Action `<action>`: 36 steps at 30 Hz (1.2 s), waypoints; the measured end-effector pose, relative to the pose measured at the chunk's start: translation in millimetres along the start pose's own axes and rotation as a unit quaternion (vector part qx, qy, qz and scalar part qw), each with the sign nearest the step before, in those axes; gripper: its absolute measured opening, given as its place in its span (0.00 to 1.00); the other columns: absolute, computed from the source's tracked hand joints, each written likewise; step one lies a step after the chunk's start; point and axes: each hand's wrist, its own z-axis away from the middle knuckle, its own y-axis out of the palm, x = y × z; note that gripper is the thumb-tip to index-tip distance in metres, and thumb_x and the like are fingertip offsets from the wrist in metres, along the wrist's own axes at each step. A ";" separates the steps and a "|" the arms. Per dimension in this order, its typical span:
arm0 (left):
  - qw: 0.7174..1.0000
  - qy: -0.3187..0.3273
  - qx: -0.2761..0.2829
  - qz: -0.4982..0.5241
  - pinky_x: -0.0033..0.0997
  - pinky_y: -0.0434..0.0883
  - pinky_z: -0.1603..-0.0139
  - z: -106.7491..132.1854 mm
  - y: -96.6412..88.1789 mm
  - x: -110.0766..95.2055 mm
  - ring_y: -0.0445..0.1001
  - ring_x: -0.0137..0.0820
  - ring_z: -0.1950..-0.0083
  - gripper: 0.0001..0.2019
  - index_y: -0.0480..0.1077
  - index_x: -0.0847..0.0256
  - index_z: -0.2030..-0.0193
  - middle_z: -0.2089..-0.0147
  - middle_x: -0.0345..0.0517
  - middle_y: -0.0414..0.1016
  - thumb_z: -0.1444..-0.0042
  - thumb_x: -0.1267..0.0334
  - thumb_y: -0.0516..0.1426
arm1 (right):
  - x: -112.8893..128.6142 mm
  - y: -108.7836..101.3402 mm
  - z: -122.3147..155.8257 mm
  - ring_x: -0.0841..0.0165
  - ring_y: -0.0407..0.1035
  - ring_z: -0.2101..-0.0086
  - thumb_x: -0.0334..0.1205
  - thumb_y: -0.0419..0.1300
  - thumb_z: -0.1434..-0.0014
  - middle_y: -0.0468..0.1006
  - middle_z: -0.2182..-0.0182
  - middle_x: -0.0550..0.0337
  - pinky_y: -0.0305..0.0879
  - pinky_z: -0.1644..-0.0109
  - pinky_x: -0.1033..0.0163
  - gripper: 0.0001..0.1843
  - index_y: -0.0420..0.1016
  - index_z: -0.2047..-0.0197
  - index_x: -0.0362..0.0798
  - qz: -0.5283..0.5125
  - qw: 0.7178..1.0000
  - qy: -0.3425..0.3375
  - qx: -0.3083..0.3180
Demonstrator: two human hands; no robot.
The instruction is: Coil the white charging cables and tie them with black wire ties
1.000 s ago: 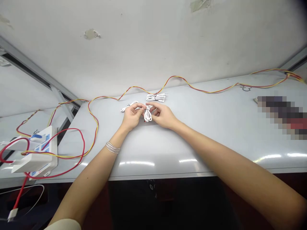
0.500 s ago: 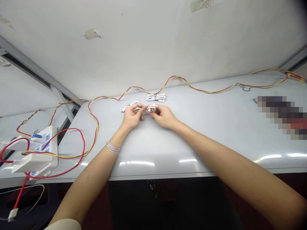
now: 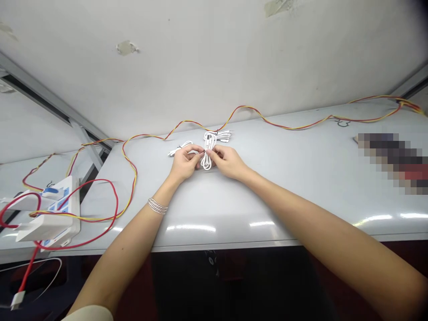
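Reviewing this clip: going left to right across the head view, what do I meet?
White power strip with blue sockets → silver-coloured multi-strand bracelet → left hand → coiled white cable → right hand → thin curled black strands → pixelated dark-and-red shape.

Place: a workshop of some kind, by its bench-like setting; the trade cannot be told
Worktop (image 3: 301,191): long, pale grey and glossy, light glare near its front edge
Wall (image 3: 207,76): off-white, with patchy marks
Metal frame (image 3: 82,133): grey bars, left
Wire (image 3: 292,129): red-and-yellow, loose along the back
Power strip (image 3: 72,206): white and blue, with bulky adapters (image 3: 43,228)
Cables (image 3: 207,161): white coils, thin dark ties (image 3: 217,132)
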 end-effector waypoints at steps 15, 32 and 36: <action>1.000 -0.008 0.012 0.000 0.23 0.66 0.82 1.4 -0.4 1.1 0.67 0.22 0.82 0.13 0.73 0.61 0.66 0.75 0.39 0.73 0.52 0.57 0.68 | -4.6 -1.6 -3.6 0.70 0.65 0.74 0.59 0.51 0.34 0.72 0.76 0.59 0.62 0.67 0.64 0.27 0.69 0.73 0.45 -0.068 0.997 0.024 0.013; 1.000 -0.014 0.022 -0.014 0.24 0.66 0.80 3.3 0.1 -4.7 0.66 0.21 0.81 0.13 0.72 0.63 0.64 0.70 0.41 0.74 0.51 0.57 0.67 | 0.6 -3.3 -2.8 0.70 0.67 0.74 0.39 0.50 0.34 0.74 0.77 0.61 0.60 0.66 0.64 0.14 0.71 0.69 0.45 -0.013 0.998 0.029 -0.046; 1.000 -0.014 0.020 -0.009 0.24 0.66 0.79 2.9 -0.1 -4.5 0.66 0.21 0.81 0.13 0.71 0.62 0.65 0.72 0.40 0.72 0.50 0.56 0.67 | -3.0 -1.7 -3.5 0.72 0.68 0.75 0.39 0.54 0.37 0.74 0.74 0.63 0.62 0.67 0.66 0.07 0.70 0.65 0.46 -0.058 0.995 0.046 -0.060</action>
